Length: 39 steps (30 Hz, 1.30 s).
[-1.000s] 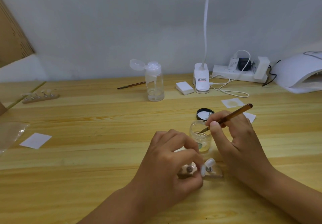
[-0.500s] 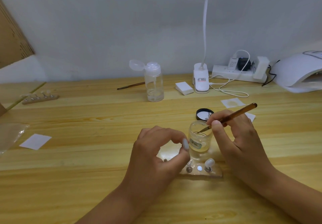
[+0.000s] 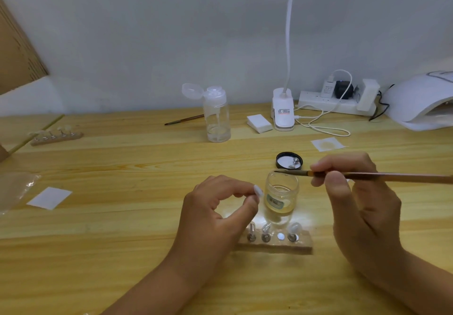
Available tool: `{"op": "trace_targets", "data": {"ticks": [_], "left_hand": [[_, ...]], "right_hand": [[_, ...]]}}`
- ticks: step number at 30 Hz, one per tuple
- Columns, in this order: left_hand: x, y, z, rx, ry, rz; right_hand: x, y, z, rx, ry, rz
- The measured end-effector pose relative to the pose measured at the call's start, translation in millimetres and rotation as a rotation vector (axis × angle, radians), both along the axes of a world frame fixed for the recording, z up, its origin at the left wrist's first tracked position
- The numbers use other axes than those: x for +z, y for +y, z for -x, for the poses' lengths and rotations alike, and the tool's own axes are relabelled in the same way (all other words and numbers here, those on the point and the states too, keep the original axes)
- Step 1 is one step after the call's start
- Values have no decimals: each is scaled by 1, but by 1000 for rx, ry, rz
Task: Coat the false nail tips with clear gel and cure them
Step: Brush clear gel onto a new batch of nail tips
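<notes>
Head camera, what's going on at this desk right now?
A person is working on false nails. The left hand pinches a nail tip beside the open gel jar; the right hand holds a brush with its bristles at the jar's mouth. A wooden holder with more stands lies in front of the jar, one slot empty. The curing lamp sits far right.
</notes>
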<state>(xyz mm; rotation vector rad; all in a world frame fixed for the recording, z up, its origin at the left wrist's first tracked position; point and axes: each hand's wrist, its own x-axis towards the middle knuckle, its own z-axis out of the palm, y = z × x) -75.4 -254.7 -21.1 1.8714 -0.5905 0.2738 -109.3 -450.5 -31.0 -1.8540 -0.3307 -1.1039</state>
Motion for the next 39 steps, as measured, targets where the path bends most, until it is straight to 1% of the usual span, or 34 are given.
{"op": "trace_targets", "data": {"ticks": [4, 13, 32, 39], "left_hand": [[-1, 1, -1, 2, 3, -6], [-1, 2, -2, -6, -5, -13], [-2, 2, -3, 8, 1, -4], [1, 2, -2, 21, -2, -11]], "right_hand": [[1, 4, 6, 55, -80, 105], [0, 7, 6, 62, -70, 212], [1, 6, 5, 99, -71, 279], [1, 7, 6, 110, -91, 265]]}}
